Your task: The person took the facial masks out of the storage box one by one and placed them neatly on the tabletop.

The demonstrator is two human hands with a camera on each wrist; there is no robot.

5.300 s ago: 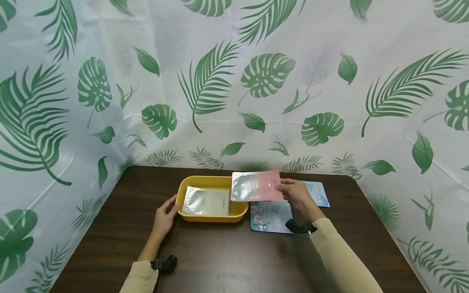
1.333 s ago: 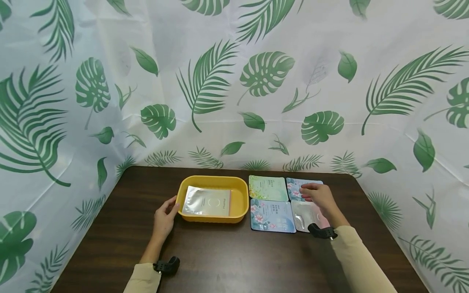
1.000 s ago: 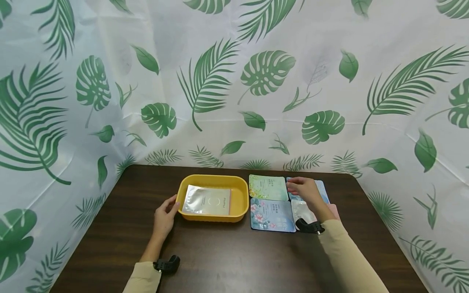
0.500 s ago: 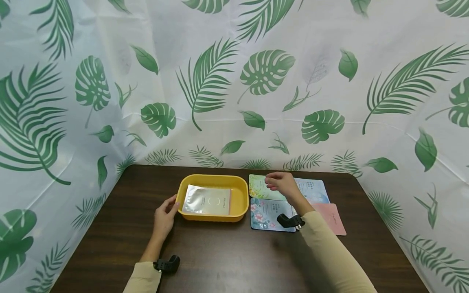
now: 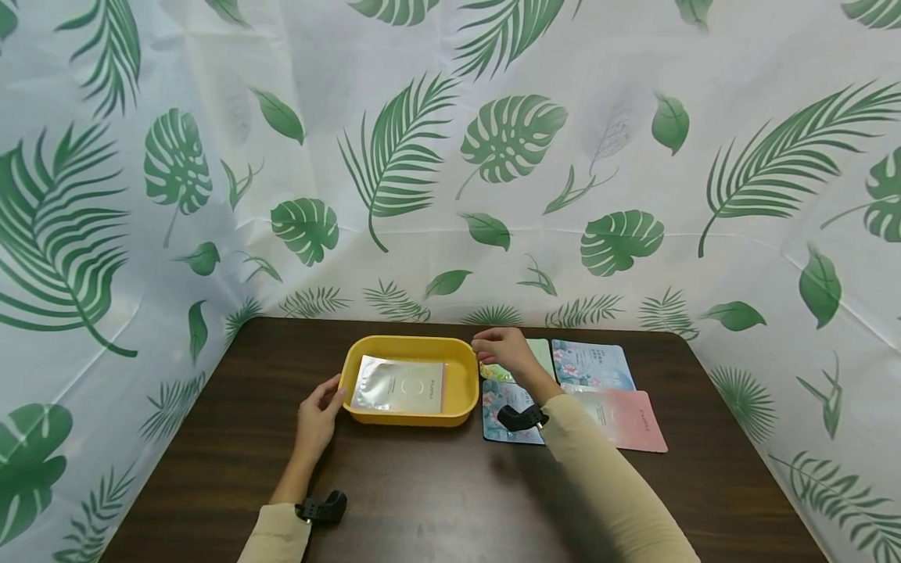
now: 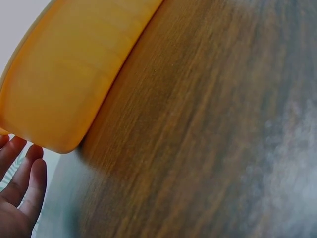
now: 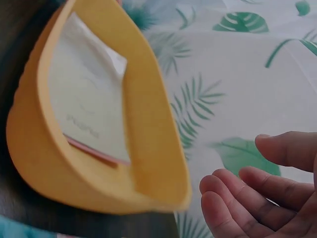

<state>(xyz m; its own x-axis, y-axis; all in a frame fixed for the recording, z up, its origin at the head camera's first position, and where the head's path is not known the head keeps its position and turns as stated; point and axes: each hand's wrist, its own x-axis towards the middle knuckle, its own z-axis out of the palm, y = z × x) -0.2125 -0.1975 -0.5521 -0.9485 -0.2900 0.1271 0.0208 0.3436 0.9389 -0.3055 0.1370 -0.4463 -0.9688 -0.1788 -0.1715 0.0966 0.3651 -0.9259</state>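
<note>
1. Backdrop (image 5: 422,156) of white, creased sheeting, printed with green fronds and leaves; standing beyond both hands' fingers.
2. Dark table (image 5: 422,493) in streaked wood grain with a soft sheen; far edge just beyond the right fingers, corners rounded; broad room for moving nearer than both sets of fingers, between the forearms.
3. Yellow tray (image 5: 411,420), smooth and plastic-looking, oblong with rounded corners and raised walls; between the two sets of fingers, left end touching the left fingertips.
4. Four flat sachets: green one (image 5: 540,356) beneath and beside the right fingers; blue floral one (image 5: 507,426) nearer, partly under the right wrist; pale-blue one (image 5: 594,363) farther right, small characters unreadable; pink-and-silver one (image 5: 619,418) right and nearer, lettering too small to read.
5. Cream pouch (image 5: 397,385), shiny, silvery toward the left fingers, lying inside the tray; smile-like curve and short blurred word, pink strip along the edge.
6. Left hand (image 5: 314,420), fingers loosely bent, resting against the tray's end.
7. Right hand (image 5: 508,352), fingers half-curled, thumb well apart, holding nothing; near the tray's far right corner, with a gap visible in the right wrist view.
</note>
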